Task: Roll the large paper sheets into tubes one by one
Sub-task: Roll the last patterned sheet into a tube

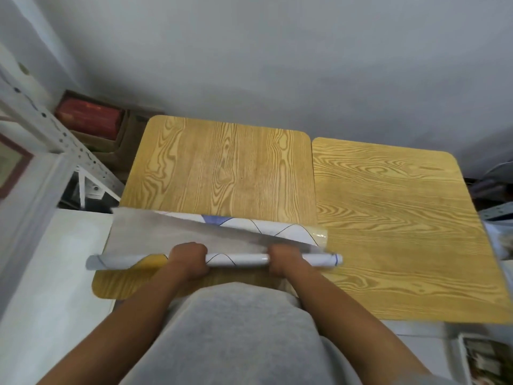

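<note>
Both hands, left (pixel 188 259) and right (pixel 283 259), grip the sheet (pixel 177 234) near the table's (pixel 230 168) front edge; mostly rolled (loose flap remains); no finished tubes visible.

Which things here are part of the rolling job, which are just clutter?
In the job:
paper sheet, half rolled
left hand
right hand
left table

Lying about:
right table
red box
metal shelf frame
</note>
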